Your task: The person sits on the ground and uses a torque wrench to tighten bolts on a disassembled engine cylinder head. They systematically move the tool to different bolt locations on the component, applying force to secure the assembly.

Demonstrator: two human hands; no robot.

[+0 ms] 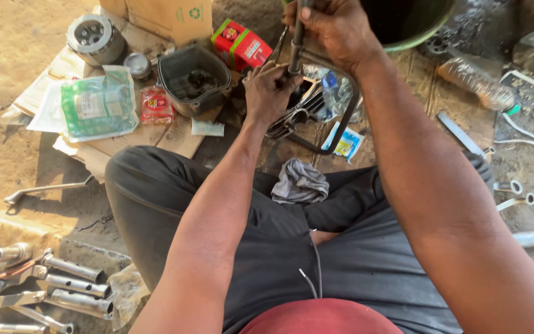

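A person is sitting cross-legged on sandy ground, seen from above by a camera on their head, with dark trousers filling the lower middle of the view. Both arms are reaching toward twelve o'clock. The right hand (335, 28) is wrapping fully closed around the upper part of an upright dark metal tool shaft (296, 46). The left hand (270, 93) is closing around the same shaft just below, at seven o'clock from the right hand, with its fingers curled tight and its thumb side upward. The shaft is standing nearly vertical over a curved dark metal frame (347, 114), which is bending from the hands down toward five o'clock. What the lower end of the shaft is meeting is hidden behind the left hand.

At six o'clock from the left hand, a crumpled grey rag (300, 181) is lying between the knees. At nine o'clock, a dark grey plastic tub (194, 80) is resting on flattened cardboard (125, 145), beside a red box (240, 44) at eleven o'clock. Farther toward nine o'clock, a green-printed plastic bag (99, 104) and a round metal engine part (96, 38) are lying well apart from the hands. At the lower left, several long socket wrenches (63, 287) are lying together on the ground. A clear plastic bottle (477, 86) is lying at three o'clock.
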